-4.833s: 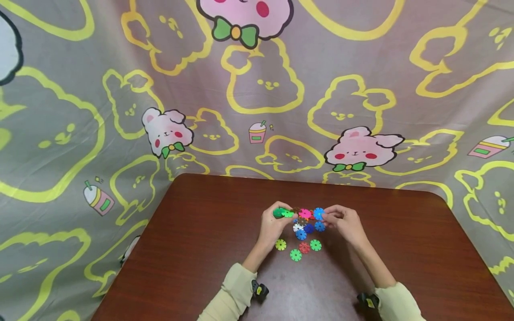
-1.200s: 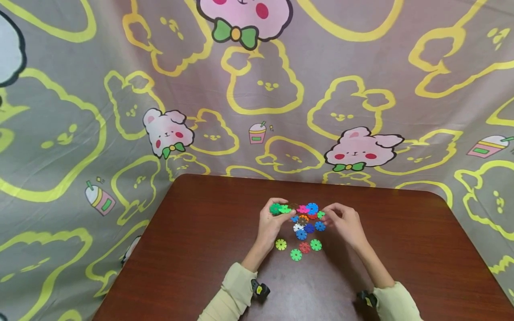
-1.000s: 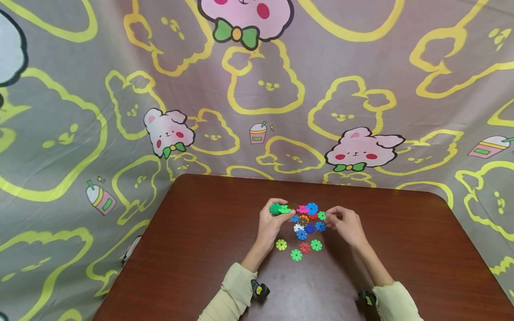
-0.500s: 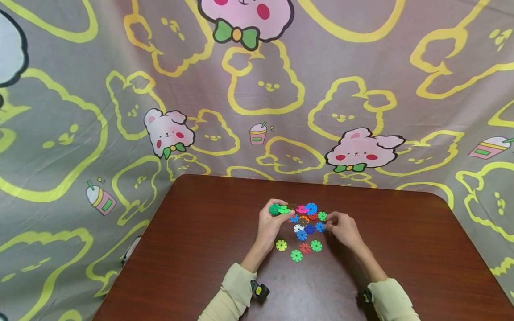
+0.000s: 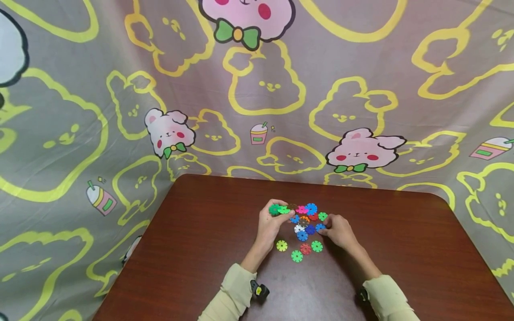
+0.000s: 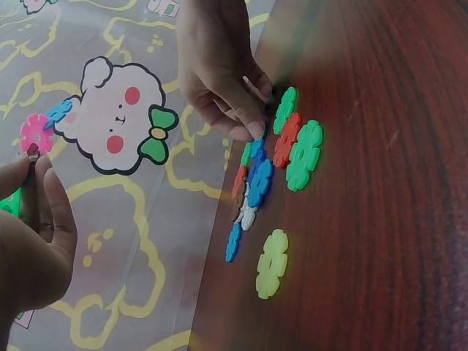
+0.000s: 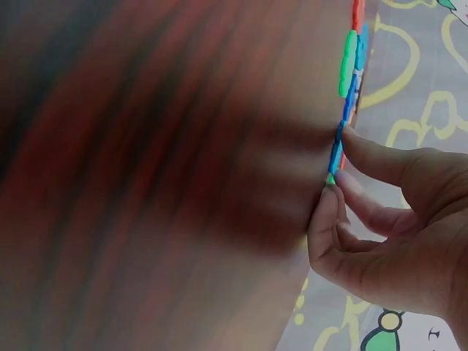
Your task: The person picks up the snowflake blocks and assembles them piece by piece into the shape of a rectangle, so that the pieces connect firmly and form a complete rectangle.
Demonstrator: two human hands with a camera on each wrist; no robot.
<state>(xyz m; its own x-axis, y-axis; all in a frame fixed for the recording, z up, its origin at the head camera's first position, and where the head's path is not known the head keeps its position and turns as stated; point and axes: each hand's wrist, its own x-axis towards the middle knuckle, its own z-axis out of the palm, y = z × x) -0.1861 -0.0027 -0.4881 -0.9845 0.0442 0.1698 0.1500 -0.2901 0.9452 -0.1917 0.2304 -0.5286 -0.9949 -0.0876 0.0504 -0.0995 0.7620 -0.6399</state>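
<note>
My left hand (image 5: 270,225) pinches a joined chain of notched discs above the table: dark green (image 5: 275,209), light green, brown, pink (image 5: 302,209) and blue (image 5: 311,208). In the left wrist view the pink disc (image 6: 36,134) stands beyond the fingertips of that hand (image 6: 36,234). My right hand (image 5: 341,232) has its thumb and fingers round the edge of a blue disc (image 5: 320,227) lying on the table. The right wrist view shows this blue disc (image 7: 337,150) between thumb and fingers of the right hand (image 7: 409,219). A green disc (image 5: 322,216) lies just behind it.
More loose discs lie between and in front of the hands, among them a white one (image 5: 299,228), a yellow one (image 5: 282,245), a red one (image 5: 305,248) and green ones (image 5: 296,256). A patterned cloth (image 5: 281,125) hangs behind the brown table (image 5: 209,249).
A blue disc has joined the chain's right end. My right hand has put a small green disc down at the right, then moved slightly toward me to the blue disc. The left hand has barely moved.
</note>
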